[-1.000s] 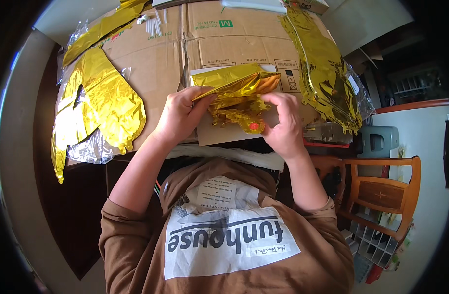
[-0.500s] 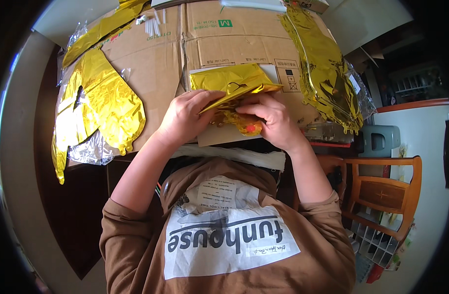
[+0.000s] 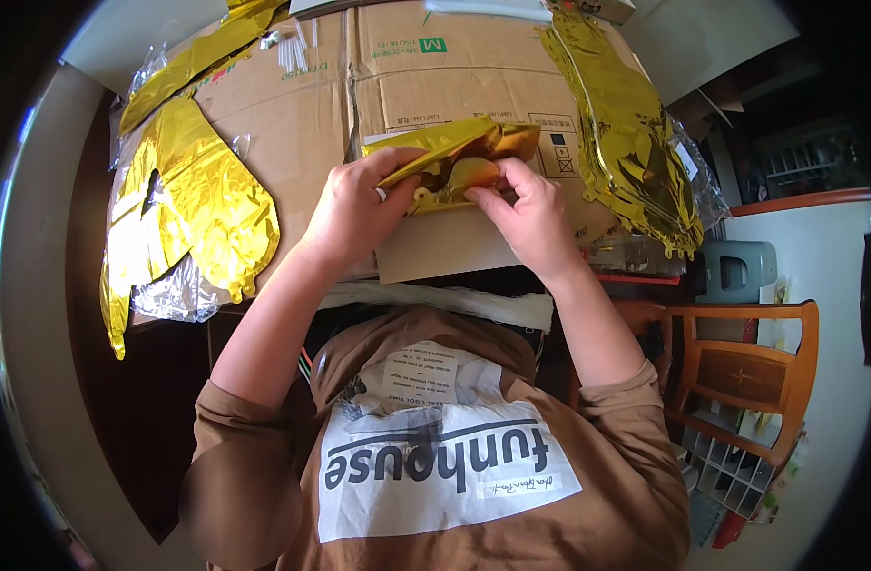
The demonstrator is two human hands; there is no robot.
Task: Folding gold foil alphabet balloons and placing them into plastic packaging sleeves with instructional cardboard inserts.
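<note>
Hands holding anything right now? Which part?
Yes. Both hands hold a folded gold foil balloon over the cardboard box: left hand pinches its lower left edge, right hand grips its lower right part.

gold foil balloons (image 3: 454,157): 4 | cardboard boxes (image 3: 359,95): 1 | wooden chairs (image 3: 749,371): 1

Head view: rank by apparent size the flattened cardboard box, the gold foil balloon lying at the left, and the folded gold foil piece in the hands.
1. Flattened cardboard box
2. Gold foil balloon at the left
3. Folded gold foil piece, pinched by both hands
</note>
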